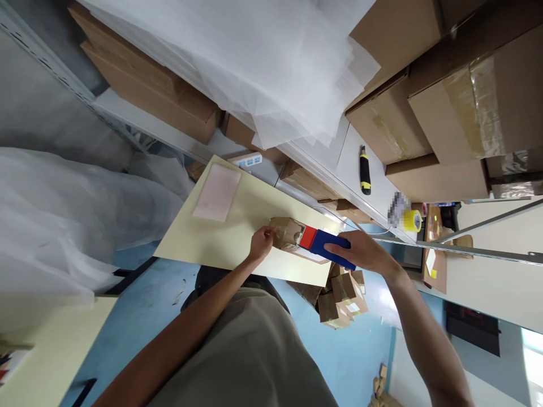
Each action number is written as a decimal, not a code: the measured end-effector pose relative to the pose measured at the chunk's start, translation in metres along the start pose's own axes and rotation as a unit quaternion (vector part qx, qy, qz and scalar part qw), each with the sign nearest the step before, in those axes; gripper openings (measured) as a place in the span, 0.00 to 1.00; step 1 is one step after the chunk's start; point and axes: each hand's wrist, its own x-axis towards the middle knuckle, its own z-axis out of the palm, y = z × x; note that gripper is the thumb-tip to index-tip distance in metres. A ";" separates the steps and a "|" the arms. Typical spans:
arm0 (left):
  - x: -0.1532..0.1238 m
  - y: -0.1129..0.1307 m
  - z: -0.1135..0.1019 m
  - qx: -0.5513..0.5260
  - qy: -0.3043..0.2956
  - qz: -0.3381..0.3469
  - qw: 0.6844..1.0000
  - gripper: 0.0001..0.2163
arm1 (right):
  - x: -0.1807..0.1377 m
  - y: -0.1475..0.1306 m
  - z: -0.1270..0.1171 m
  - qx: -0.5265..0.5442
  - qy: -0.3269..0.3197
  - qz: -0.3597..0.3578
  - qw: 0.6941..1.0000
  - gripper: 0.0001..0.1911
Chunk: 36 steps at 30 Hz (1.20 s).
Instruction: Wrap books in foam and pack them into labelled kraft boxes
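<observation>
On the cream table (250,249) lies a small brown cardboard box (283,232), with clear tape on it. At its left end is my left hand (262,242), fingers closed on the edge. My right hand (354,250) grips a flat blue box (328,247) with a red band (307,237) toward the carton. The red end meets the carton's right side; whether it reaches inside I cannot tell. My right thumb lies on top of the blue box, while the other fingers are mostly hidden.
A pale pink sheet (218,192) lies on the table's left part, near a white power strip (246,160). Above, a shelf (345,169) carries a black-yellow utility knife (365,171), a yellow tape roll (412,220) and white foam sheets (271,62). Cartons (345,294) stand below the table's right end.
</observation>
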 end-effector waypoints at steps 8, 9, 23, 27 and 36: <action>-0.007 -0.013 0.011 0.008 0.033 0.043 0.998 0.11 | 0.006 -0.015 -0.004 -0.036 -0.005 -0.003 0.999 0.31; -0.008 -0.014 0.008 0.022 0.037 0.042 0.998 0.11 | 0.006 -0.017 -0.005 -0.042 -0.009 -0.004 0.999 0.31; -0.028 0.072 -0.016 0.177 -0.201 0.353 0.896 0.47 | -0.001 -0.034 -0.005 -0.176 -0.006 -0.041 0.984 0.31; -0.018 0.073 -0.010 0.207 -0.224 0.354 0.884 0.34 | -0.005 -0.035 -0.003 -0.182 -0.008 -0.034 0.983 0.30; -0.009 0.060 -0.006 0.227 -0.216 0.356 0.880 0.16 | -0.007 -0.024 0.005 -0.179 0.017 -0.037 0.983 0.31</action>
